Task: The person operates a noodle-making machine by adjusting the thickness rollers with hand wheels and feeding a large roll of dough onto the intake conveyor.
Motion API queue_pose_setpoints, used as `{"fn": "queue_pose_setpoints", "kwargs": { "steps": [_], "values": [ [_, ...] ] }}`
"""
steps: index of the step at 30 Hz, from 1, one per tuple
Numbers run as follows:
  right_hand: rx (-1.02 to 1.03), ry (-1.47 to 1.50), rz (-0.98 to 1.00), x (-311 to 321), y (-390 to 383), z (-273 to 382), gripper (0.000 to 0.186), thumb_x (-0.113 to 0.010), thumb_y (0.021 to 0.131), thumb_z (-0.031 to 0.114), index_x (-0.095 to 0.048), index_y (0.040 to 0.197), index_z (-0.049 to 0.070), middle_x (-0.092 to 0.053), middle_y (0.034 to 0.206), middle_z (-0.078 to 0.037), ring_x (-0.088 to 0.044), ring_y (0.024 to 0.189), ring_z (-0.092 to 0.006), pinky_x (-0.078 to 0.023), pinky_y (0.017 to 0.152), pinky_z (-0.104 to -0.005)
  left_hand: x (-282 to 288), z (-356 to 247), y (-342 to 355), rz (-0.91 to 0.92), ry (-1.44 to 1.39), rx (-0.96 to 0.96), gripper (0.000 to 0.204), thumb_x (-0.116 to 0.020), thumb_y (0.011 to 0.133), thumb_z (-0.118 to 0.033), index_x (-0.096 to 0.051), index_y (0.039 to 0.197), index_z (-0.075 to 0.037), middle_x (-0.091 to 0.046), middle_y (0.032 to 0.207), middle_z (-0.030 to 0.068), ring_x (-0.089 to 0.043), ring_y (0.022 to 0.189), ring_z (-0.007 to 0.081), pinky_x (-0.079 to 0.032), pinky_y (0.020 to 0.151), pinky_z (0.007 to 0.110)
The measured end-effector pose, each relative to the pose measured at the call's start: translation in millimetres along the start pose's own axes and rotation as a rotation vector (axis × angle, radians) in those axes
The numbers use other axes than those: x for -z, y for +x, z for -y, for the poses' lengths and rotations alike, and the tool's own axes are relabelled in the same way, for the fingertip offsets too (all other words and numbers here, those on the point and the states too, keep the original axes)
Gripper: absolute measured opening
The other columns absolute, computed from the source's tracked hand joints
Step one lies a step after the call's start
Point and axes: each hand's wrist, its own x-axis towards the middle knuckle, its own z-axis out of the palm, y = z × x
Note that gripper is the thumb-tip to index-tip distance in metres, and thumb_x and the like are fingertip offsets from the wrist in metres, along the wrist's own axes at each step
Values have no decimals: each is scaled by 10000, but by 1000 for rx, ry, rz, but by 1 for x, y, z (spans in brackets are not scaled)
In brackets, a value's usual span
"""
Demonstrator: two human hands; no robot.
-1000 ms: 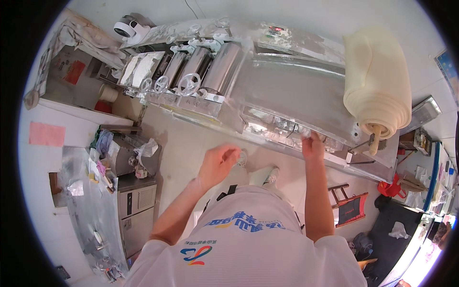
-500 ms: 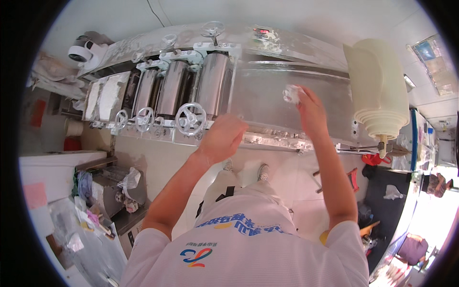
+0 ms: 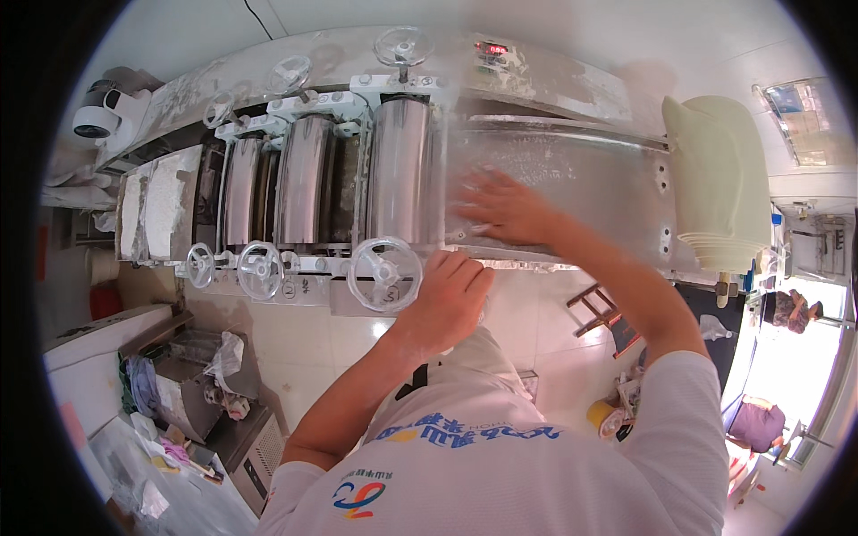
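My right hand lies flat with fingers spread, slightly smeared by motion, over the flour-dusted metal bed of a roller machine. No white lump shows in it. My left hand is closed at the bed's near edge, beside the rightmost front handwheel; what its fingers hold, if anything, is hidden. Left of my right hand stands a shiny steel roller, with more rollers farther left. A thick cream-coloured roll of sheet material hangs on a rod at the bed's right end.
White slabs lie at the machine's left end. A small lit red display sits on the back panel. Behind on the left are a metal cabinet and a cluttered white surface. A folding stool stands on the floor at right.
My right hand has come down and left onto the bed, its fingers now spread; the white lump it held is out of sight. My left hand has shifted right and nearer. The view has moved.
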Motion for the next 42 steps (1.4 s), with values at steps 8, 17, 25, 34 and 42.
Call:
{"fn": "queue_pose_setpoints", "kwargs": {
  "steps": [8,17,25,34,42],
  "values": [
    [-172,-124,162,13,-90,-23,661,-622,976,398,-404,1581,244,-307,1681,-78,-236,1553,-381,-159,1276,-562,-3,1,-4,3,50,-47,303,-727,752,-12,-664,1048,-11,-625,920,77,-600,891,257,-463,839,397],
    [-471,-176,43,17,-126,-28,616,-544,1030,406,-373,1594,225,-309,1677,-62,-201,1565,-375,-154,1278,-554,3,-2,-5,70,71,-90,285,-725,748,-9,-667,1027,-16,-635,896,67,-606,865,247,-456,834,393],
    [-953,174,-500,56,-133,-3,615,-536,1035,285,-339,1602,150,-415,1599,-178,-333,1509,-361,-244,1247,-485,-31,-38,29,-176,-151,124,376,-703,866,-60,-644,1236,-41,-671,1089,119,-622,1029,338,-462,946,455],
    [-705,1739,-1468,122,-76,80,534,-415,1114,405,-438,1525,63,-448,1567,-146,-409,1455,-245,-307,1227,-402,-137,-32,210,-194,-343,141,666,-374,1110,-432,-310,1579,37,-292,1663,208,-244,1550,388,-212,1252,497],
    [-888,1423,-1349,125,-85,68,688,-343,1122,457,-266,1594,-38,-294,1666,-170,-253,1551,-280,-189,1278,-405,-143,-92,221,-388,-971,445,800,-380,1067,-621,-381,1560,10,-409,1600,189,-331,1503,302,-281,1219,455]
  ]
}}
